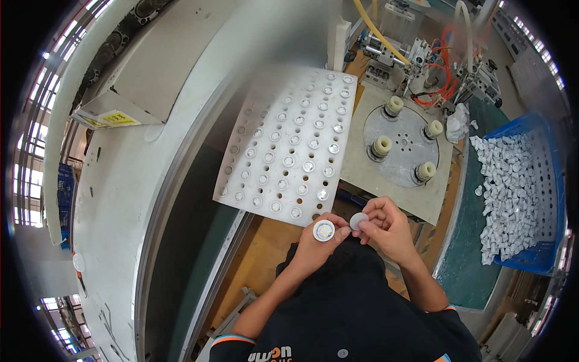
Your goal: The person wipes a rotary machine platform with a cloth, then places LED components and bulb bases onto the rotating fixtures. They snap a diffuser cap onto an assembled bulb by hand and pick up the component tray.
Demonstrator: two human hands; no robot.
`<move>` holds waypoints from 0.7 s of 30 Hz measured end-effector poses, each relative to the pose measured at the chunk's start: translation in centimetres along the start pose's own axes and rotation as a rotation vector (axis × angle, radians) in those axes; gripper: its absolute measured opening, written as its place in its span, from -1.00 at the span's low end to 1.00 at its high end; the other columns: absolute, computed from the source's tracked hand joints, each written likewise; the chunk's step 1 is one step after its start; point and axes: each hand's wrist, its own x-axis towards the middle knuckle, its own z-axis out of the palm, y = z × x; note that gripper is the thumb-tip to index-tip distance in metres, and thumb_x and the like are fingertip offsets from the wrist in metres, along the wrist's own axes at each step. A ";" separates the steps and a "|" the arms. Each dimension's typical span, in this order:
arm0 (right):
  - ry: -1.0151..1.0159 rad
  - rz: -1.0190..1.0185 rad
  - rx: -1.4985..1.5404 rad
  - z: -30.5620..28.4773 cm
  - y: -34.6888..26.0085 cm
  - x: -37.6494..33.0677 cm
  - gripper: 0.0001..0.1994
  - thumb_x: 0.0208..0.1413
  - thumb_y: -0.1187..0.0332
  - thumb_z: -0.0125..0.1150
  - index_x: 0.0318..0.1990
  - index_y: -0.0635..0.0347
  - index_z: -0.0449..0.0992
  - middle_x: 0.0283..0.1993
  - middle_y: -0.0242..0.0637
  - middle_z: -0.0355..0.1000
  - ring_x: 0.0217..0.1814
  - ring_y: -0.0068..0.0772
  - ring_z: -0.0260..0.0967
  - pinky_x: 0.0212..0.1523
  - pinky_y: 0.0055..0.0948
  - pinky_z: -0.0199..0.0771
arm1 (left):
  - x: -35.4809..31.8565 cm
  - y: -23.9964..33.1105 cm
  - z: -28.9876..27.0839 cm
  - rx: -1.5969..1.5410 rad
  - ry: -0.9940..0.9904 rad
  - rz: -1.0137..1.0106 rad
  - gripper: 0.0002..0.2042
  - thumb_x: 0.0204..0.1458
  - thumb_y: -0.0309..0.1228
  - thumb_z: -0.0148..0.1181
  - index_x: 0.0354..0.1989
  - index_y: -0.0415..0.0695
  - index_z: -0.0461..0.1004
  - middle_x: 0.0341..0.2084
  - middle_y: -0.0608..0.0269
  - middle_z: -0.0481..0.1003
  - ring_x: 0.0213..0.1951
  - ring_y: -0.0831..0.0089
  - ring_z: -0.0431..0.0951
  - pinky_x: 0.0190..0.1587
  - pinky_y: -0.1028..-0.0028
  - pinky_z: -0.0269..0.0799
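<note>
The left hand (316, 241) is pinching a round LED disc (324, 230); the right hand (386, 226), just beside it, is pinching a white cap (359, 221). Beyond them, the tray (265, 90) is sitting mostly filled, with the near-left holes open.

Both forearms come up from the lower edge and converge in front of the chest, bare from short sleeves with orange-edged cuffs. The left hand (318, 236) sits palm-side up, its fingers (339, 231) curled closed around a small round piece, thumb toward the right. The right hand (386, 224) is just beside it, knuckles up, wrist bent inward, its fingers (369, 211) pinched together on a small pale disc. The two hands nearly touch at the fingertips.
</note>
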 end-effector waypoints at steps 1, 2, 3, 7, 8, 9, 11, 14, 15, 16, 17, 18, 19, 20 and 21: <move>0.000 -0.003 -0.001 0.1 0.0 0.0 -0.78 0.09 0.55 0.11 -0.13 0.29 0.26 -0.29 -0.25 0.42 -0.32 -0.55 0.46 -0.44 -0.64 0.45 | 0.0 0.2 -0.2 -0.046 -0.019 -0.061 -0.83 0.09 -0.37 0.17 -0.29 -0.23 0.41 -0.56 0.39 0.38 -0.60 0.69 0.29 -0.60 0.66 0.19; 0.001 -0.002 -0.003 0.1 0.0 0.1 -0.78 0.09 0.55 0.11 -0.13 0.29 0.26 -0.29 -0.25 0.42 -0.32 -0.55 0.46 -0.44 -0.64 0.45 | 0.1 0.4 -0.3 -0.093 -0.037 -0.121 -0.82 0.09 -0.37 0.16 -0.29 -0.23 0.40 -0.57 0.38 0.37 -0.60 0.68 0.29 -0.59 0.65 0.20; 0.006 0.001 -0.001 0.2 0.0 0.1 -0.79 0.09 0.55 0.11 -0.13 0.29 0.27 -0.28 -0.25 0.42 -0.33 -0.56 0.46 -0.44 -0.65 0.44 | 0.2 0.3 -0.5 -0.095 -0.038 -0.122 -0.82 0.09 -0.37 0.16 -0.29 -0.23 0.40 -0.57 0.38 0.37 -0.60 0.68 0.29 -0.59 0.65 0.20; 0.004 0.006 -0.014 0.3 0.1 0.4 -0.79 0.10 0.54 0.10 -0.12 0.30 0.29 -0.25 -0.25 0.41 -0.33 -0.57 0.44 -0.44 -0.64 0.44 | 0.5 0.2 -1.0 -0.174 -0.072 -0.170 -0.81 0.10 -0.34 0.15 -0.30 -0.23 0.40 -0.62 0.37 0.34 -0.62 0.65 0.29 -0.59 0.62 0.21; 0.009 0.007 -0.016 0.3 0.2 0.4 -0.79 0.10 0.54 0.10 -0.12 0.30 0.29 -0.25 -0.25 0.41 -0.33 -0.57 0.44 -0.44 -0.64 0.44 | 0.6 0.3 -1.1 -0.177 -0.080 -0.178 -0.82 0.10 -0.34 0.15 -0.31 -0.23 0.40 -0.63 0.37 0.33 -0.62 0.64 0.30 -0.59 0.61 0.21; 0.012 0.012 -0.012 0.3 0.4 0.5 -0.79 0.11 0.54 0.09 -0.10 0.30 0.30 -0.24 -0.25 0.41 -0.32 -0.56 0.45 -0.44 -0.64 0.45 | 0.6 0.3 -1.1 -0.180 -0.087 -0.180 -0.82 0.10 -0.34 0.15 -0.31 -0.23 0.40 -0.63 0.37 0.33 -0.62 0.64 0.30 -0.59 0.61 0.21; 0.027 0.013 -0.013 0.2 0.3 0.6 -0.78 0.11 0.53 0.09 -0.09 0.31 0.30 -0.24 -0.25 0.41 -0.31 -0.56 0.45 -0.43 -0.63 0.45 | 0.5 0.6 -1.1 -0.200 -0.034 -0.210 -0.82 0.09 -0.35 0.16 -0.30 -0.23 0.40 -0.61 0.35 0.35 -0.60 0.63 0.32 -0.59 0.61 0.23; -0.014 0.037 -0.027 0.7 0.0 0.9 -0.77 0.12 0.51 0.09 -0.07 0.31 0.31 -0.22 -0.26 0.41 -0.29 -0.57 0.45 -0.41 -0.62 0.46 | 0.3 1.1 -1.2 -0.222 0.051 -0.201 -0.84 0.11 -0.38 0.12 -0.30 -0.23 0.43 -0.59 0.35 0.40 -0.60 0.67 0.33 -0.57 0.63 0.26; 0.000 0.035 -0.028 0.6 -0.2 1.0 -0.77 0.12 0.51 0.09 -0.07 0.31 0.31 -0.22 -0.26 0.41 -0.29 -0.57 0.45 -0.41 -0.62 0.46 | 0.3 1.1 -1.2 -0.221 0.037 -0.204 -0.84 0.11 -0.38 0.12 -0.30 -0.23 0.43 -0.59 0.35 0.40 -0.60 0.67 0.33 -0.57 0.63 0.26; -0.004 0.043 -0.038 0.8 -0.4 1.0 -0.77 0.12 0.52 0.08 -0.07 0.31 0.31 -0.22 -0.25 0.41 -0.29 -0.58 0.45 -0.42 -0.62 0.46 | 0.3 1.2 -1.4 -0.245 0.037 -0.185 -0.85 0.10 -0.39 0.13 -0.29 -0.24 0.44 -0.57 0.34 0.41 -0.59 0.66 0.34 -0.56 0.63 0.27; -0.010 0.052 -0.046 0.9 -0.5 1.1 -0.77 0.12 0.52 0.08 -0.07 0.32 0.30 -0.23 -0.25 0.41 -0.29 -0.58 0.45 -0.43 -0.61 0.46 | 0.3 1.3 -1.4 -0.269 0.038 -0.165 -0.85 0.09 -0.40 0.13 -0.28 -0.24 0.44 -0.56 0.32 0.43 -0.58 0.65 0.35 -0.55 0.63 0.29; -0.002 0.050 -0.043 0.9 -0.4 1.1 -0.77 0.12 0.52 0.08 -0.07 0.32 0.30 -0.23 -0.25 0.41 -0.29 -0.58 0.45 -0.43 -0.61 0.46 | 0.3 1.3 -1.4 -0.265 0.031 -0.168 -0.85 0.09 -0.40 0.13 -0.28 -0.24 0.44 -0.56 0.32 0.43 -0.58 0.65 0.35 -0.55 0.63 0.29; -0.004 0.051 -0.046 0.9 -0.4 1.2 -0.77 0.11 0.52 0.08 -0.07 0.32 0.30 -0.24 -0.25 0.42 -0.29 -0.58 0.45 -0.44 -0.61 0.46 | 0.3 1.5 -1.3 -0.251 0.032 -0.152 -0.84 0.09 -0.39 0.14 -0.30 -0.24 0.43 -0.56 0.30 0.42 -0.59 0.63 0.35 -0.56 0.61 0.28; -0.008 0.053 -0.049 0.8 -0.3 1.2 -0.77 0.11 0.53 0.07 -0.07 0.32 0.30 -0.25 -0.25 0.42 -0.30 -0.58 0.46 -0.45 -0.61 0.46 | 0.4 1.6 -1.3 -0.236 0.034 -0.135 -0.83 0.08 -0.38 0.15 -0.32 -0.25 0.41 -0.56 0.29 0.41 -0.60 0.60 0.35 -0.57 0.60 0.28; -0.004 0.051 -0.047 0.9 -0.3 1.3 -0.77 0.11 0.53 0.07 -0.07 0.32 0.30 -0.25 -0.25 0.42 -0.30 -0.58 0.46 -0.45 -0.61 0.46 | 0.3 1.6 -1.3 -0.234 0.030 -0.135 -0.83 0.08 -0.38 0.15 -0.32 -0.25 0.41 -0.56 0.29 0.41 -0.60 0.60 0.35 -0.57 0.60 0.28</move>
